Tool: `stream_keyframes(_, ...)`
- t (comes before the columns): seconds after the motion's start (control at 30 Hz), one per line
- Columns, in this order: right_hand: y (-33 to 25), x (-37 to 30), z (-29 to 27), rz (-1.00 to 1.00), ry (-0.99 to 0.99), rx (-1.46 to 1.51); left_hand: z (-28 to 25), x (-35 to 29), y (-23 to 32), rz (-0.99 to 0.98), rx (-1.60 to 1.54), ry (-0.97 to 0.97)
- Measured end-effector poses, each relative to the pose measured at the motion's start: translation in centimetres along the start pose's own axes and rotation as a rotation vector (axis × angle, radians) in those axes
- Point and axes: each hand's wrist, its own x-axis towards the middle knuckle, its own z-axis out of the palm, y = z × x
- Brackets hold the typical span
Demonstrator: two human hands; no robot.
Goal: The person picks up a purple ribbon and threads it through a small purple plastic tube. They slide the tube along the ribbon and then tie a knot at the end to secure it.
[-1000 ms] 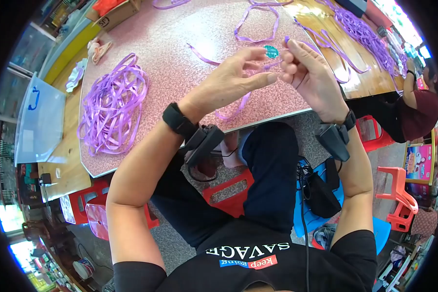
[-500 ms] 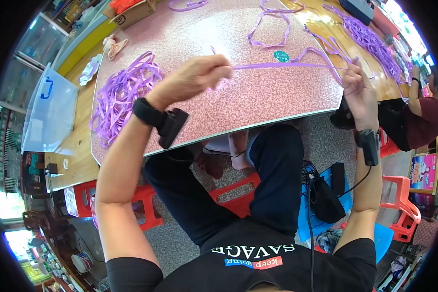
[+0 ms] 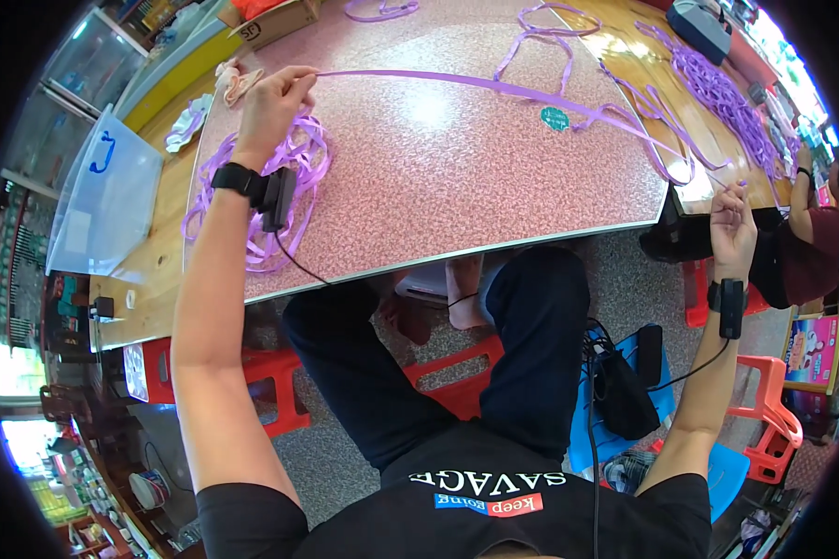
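A long purple ribbon point(image 3: 457, 81) stretches across the pink speckled table point(image 3: 419, 186), bowing slightly between my hands. My left hand point(image 3: 275, 104) pinches one end above the far left of the table. Out past the table's right edge, my right hand point(image 3: 734, 222) has its fingertips closed on the other end. Beneath my left wrist lies a loose heap of purple ribbon point(image 3: 309, 158), partly hidden by my arm. More loops of ribbon point(image 3: 559, 65) lie on the table's right half, near a round green sticker point(image 3: 555, 118).
A second ribbon pile point(image 3: 718, 93) lies on the wooden table at right, where another person's arm point(image 3: 802, 200) is. At left stand a clear plastic bin point(image 3: 107, 205), crumpled cloth point(image 3: 188, 123) and a cardboard box point(image 3: 275, 23). A blue stool point(image 3: 583, 429) holds black gear beside my leg.
My hands have moved apart, left hand up and leftward, right hand down and rightward. The ribbon span between them is now much longer.
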Motion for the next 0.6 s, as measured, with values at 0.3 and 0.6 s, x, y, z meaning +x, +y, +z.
stream_keyframes(0.3,4.1,-4.1,4.2,0.086,-0.289,-0.206,2.2,-0.7,0.4,-0.537,-1.871,0.452)
stream_keyframes(0.6,13.7,-6.0,10.9,0.215,-0.141,-0.647,5.7,-6.1,12.1,-0.447,-1.682,0.026)
